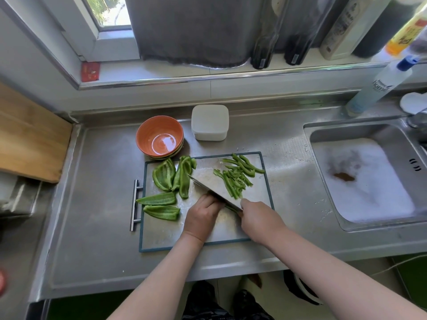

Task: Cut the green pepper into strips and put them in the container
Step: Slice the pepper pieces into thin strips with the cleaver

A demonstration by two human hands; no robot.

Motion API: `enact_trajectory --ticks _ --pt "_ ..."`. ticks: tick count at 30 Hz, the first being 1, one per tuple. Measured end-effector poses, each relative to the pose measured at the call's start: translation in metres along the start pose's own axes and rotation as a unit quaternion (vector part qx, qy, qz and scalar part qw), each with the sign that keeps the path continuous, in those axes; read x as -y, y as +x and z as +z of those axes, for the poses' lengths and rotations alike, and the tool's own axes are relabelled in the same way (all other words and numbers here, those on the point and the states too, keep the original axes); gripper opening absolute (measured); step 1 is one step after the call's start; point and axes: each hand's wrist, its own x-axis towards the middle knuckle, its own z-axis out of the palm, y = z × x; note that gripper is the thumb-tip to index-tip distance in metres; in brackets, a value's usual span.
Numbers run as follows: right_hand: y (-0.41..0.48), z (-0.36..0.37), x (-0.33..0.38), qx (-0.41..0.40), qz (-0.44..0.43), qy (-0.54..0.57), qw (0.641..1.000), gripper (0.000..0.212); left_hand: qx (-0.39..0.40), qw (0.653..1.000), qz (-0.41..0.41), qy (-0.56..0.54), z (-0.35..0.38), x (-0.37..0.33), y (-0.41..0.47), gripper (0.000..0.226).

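The bare steel counter [92, 204] leaves free room at 9 o'clock of the dark-rimmed cutting board [161, 236]. Wide, glossy green pepper pieces [164, 175] lie on the board's left half. The left hand [202, 217] bends its fingers against the flat knife [210, 188]; I cannot tell what it holds. Thin strips [235, 179] lie at 1 o'clock. The right hand [258, 219] grips the knife. The white square container [209, 122] stands beyond the board at 12 o'clock.
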Motion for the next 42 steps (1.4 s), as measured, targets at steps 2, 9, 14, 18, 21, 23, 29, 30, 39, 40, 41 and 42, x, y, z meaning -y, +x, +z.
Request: enact_trajectory --ticks 2,9,14,18,21,23,29,30,39,40,41,42 --pt "-0.009 0.002 -0.012 -0.002 0.002 -0.012 1.000 0.009 -0.001 1.000 0.000 0.001 0.000 0.000 -0.001 0.015" --pt "-0.002 0.003 0.002 -0.019 -0.013 -0.033 0.999 0.015 0.008 1.000 -0.008 -0.001 0.003 0.001 -0.003 0.022" --pt "-0.010 0.006 -0.007 -0.020 -0.015 -0.044 0.999 0.015 0.005 1.000 -0.001 0.001 0.003 0.003 -0.004 0.016" --pt "-0.015 0.001 -0.025 -0.012 0.002 -0.033 0.999 0.005 0.005 1.000 -0.007 0.002 0.001 -0.003 -0.001 0.017" --pt "-0.002 -0.004 -0.019 -0.015 0.015 0.012 1.000 0.009 0.014 1.000 -0.015 0.007 0.000 -0.005 -0.002 0.013" --pt "0.006 -0.003 -0.009 -0.017 0.016 0.022 1.000 0.010 0.016 1.000 -0.017 0.009 0.002 -0.004 -0.002 0.014" --pt "0.006 -0.001 -0.006 -0.020 0.020 0.031 0.999 0.011 0.027 0.999 -0.021 0.007 0.003 -0.002 -0.002 0.011" --pt "0.003 -0.001 -0.008 -0.019 0.022 0.028 0.999 0.010 0.026 0.999 -0.022 0.007 0.003 -0.002 -0.003 0.011" --pt "-0.004 -0.004 -0.014 -0.057 0.027 -0.023 0.998 0.007 0.041 0.999 -0.009 0.017 0.001 -0.002 -0.001 0.015" --pt "-0.004 -0.004 -0.012 -0.062 0.022 -0.025 0.998 0.007 0.042 0.999 0.003 0.020 0.000 -0.002 0.000 0.013" --pt "-0.004 -0.004 -0.011 -0.067 0.015 -0.028 0.997 0.008 0.042 0.999 0.016 0.022 0.000 0.000 0.000 0.009" --pt "-0.006 -0.004 -0.009 -0.069 0.009 -0.031 0.997 0.008 0.040 0.999 0.028 0.023 0.000 0.002 0.000 0.007"
